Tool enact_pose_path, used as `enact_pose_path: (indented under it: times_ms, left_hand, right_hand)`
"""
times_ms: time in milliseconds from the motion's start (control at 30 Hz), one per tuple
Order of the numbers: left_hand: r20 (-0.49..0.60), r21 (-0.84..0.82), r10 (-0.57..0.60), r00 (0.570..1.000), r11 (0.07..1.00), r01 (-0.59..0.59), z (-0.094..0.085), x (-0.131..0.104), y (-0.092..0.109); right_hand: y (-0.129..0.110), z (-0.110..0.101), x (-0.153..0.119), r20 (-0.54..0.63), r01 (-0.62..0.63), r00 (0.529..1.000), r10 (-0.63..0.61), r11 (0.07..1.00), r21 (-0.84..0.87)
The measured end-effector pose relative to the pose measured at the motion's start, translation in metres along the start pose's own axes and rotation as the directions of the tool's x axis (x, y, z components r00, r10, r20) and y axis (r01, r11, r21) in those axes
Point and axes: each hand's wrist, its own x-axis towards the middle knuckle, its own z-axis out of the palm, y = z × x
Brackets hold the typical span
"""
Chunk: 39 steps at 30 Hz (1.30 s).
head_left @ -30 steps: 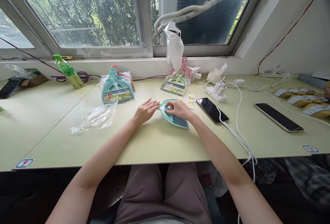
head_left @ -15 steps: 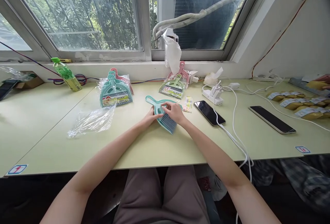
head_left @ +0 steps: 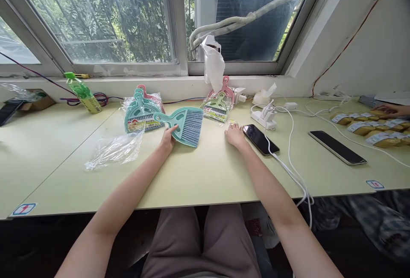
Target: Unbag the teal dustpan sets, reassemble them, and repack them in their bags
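My left hand (head_left: 167,139) grips a teal dustpan with a small brush (head_left: 188,126) nested in it. The set is raised and tilted, its grey-blue bristles pointing right and its handle overlapping the wrapped teal sets (head_left: 144,113) behind. Further right, my right hand (head_left: 236,135) is down on the table with bent fingers closed over a small printed label card (head_left: 232,121). Most of that card is hidden beneath the fingers. A green wrapped dustpan set (head_left: 216,109) lies just beyond this hand, with a pink one (head_left: 226,88) behind it.
Crumpled clear plastic wrap (head_left: 113,152) lies to the left, a green bottle (head_left: 83,93) behind it. Right of my hand are a phone (head_left: 261,139), a power strip (head_left: 264,118) with white cables, and another phone (head_left: 337,147). Another person's hand (head_left: 390,109) touches yellow packets (head_left: 361,124).
My left hand has shifted the dustpan set leftward and turned it so the bristles face right. My right hand has left the set and moved right, onto the label card.
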Motion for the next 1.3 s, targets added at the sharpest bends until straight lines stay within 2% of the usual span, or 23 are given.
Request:
enact_pose_path:
  times_ms: [67,133,200,267,333,467,633,833,1000,1167,1300]
  left_hand:
    - [0.018,-0.006,0.002,1.0,1.0,-0.002,0.001,-0.001,-0.001]
    - [0.044,-0.005,0.0,0.999,1.0,0.0,0.002,-0.003,-0.002]
    - [0.067,-0.006,-0.001,0.998,1.0,0.002,0.002,-0.003,-0.002]
    - [0.088,-0.011,0.004,0.996,1.0,-0.003,0.002,-0.003,-0.003]
    - [0.104,-0.018,0.013,0.994,1.0,-0.011,0.002,-0.003,-0.004]
    - [0.119,-0.018,0.013,0.993,1.0,-0.011,0.001,-0.001,-0.005]
    - [0.123,-0.017,0.007,0.992,1.0,-0.005,0.001,0.0,-0.006]
    - [0.096,-0.022,0.006,0.995,1.0,-0.004,0.002,-0.002,-0.004]
    - [0.084,-0.035,-0.005,0.996,0.999,0.008,0.003,-0.002,-0.003]
    - [0.083,-0.057,-0.007,0.997,0.998,0.012,0.003,0.001,-0.005]
    - [0.083,-0.066,0.001,0.997,0.998,0.005,0.003,0.001,-0.005]
  right_hand:
    - [-0.007,-0.003,-0.006,0.083,0.122,0.989,-0.122,0.993,0.01]
    - [-0.017,-0.009,-0.015,0.141,0.277,0.95,-0.277,0.961,0.019]
    - [-0.026,-0.016,-0.026,0.154,0.415,0.897,-0.413,0.909,0.022]
    - [-0.035,-0.022,-0.035,0.122,0.475,0.871,-0.476,0.879,0.035]
    - [-0.043,-0.023,-0.04,0.055,0.448,0.892,-0.45,0.893,0.037]
    - [-0.056,-0.013,-0.045,-0.087,0.299,0.951,-0.297,0.954,0.003]
    - [-0.061,-0.003,-0.046,-0.169,0.274,0.945,-0.279,0.96,-0.052]
    - [-0.051,-0.002,-0.032,-0.19,0.27,0.948,-0.255,0.961,0.058]
    - [-0.052,0.002,-0.029,-0.193,0.392,0.909,-0.37,0.915,0.092]
    - [-0.045,-0.003,-0.025,-0.091,0.322,0.946,-0.312,0.939,0.12]
    - [-0.035,-0.009,-0.021,-0.074,0.304,0.952,-0.296,0.939,0.162]
